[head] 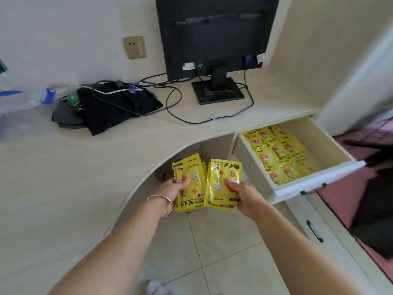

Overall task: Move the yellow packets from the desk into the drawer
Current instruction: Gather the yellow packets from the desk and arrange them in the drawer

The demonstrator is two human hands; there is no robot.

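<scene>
My left hand (pixel 172 189) grips a fanned stack of yellow packets (pixel 191 175) above the floor, in the desk's curved knee gap. Beside it, my right hand (pixel 242 194) holds a second stack of yellow packets (pixel 223 177), thumb on the top one. Both stacks hang left of the open drawer (pixel 314 182), which is pulled out at the right. Several more yellow packets (pixel 278 154) lie inside it, covering most of its bottom. A silver bangle sits on my left wrist.
The pale desk (pixel 63 177) carries a black monitor (pixel 214 39) on its stand, loose cables (pixel 176 96), a heap of dark cloth (pixel 114 107) and plastic bags at far left. A lower drawer with a black handle (pixel 314 231) stays closed. Tiled floor lies below.
</scene>
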